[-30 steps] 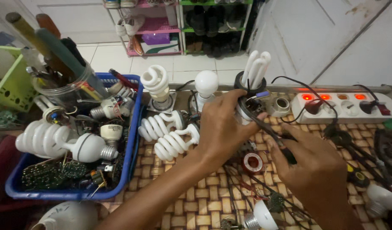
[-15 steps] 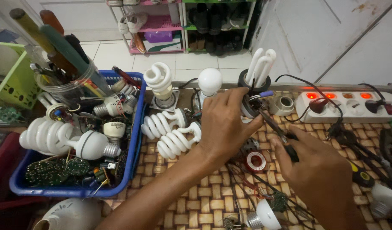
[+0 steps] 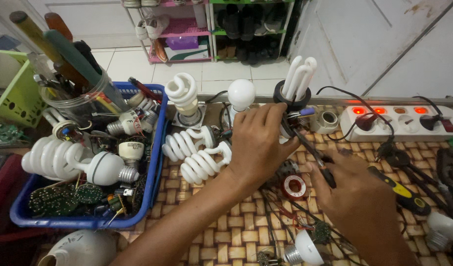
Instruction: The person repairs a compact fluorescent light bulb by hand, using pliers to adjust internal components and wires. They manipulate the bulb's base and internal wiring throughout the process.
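My left hand (image 3: 258,143) grips the base of a tube-type fluorescent bulb (image 3: 298,81) with white tubes and a black collar, holding it upright above the woven mat (image 3: 226,231). My right hand (image 3: 357,197) holds a thin dark tool (image 3: 310,150) like a pen, its tip touching the bulb's base near some short wires. Two spiral bulbs (image 3: 197,157) lie on the mat just left of my left wrist. A red-and-white roll (image 3: 294,187) sits between my hands.
A blue bin (image 3: 155,162) at left holds bulbs and circuit boards. Behind it a clear jar (image 3: 81,101) holds screwdrivers. A spiral bulb (image 3: 183,96) and a round bulb (image 3: 241,93) stand at the back. A white power strip (image 3: 403,120) with red lit switches lies right; a yellow-handled tool (image 3: 399,189).
Both hands stay on the bulb and tool with only slight shifts; the camera view has drifted a little.
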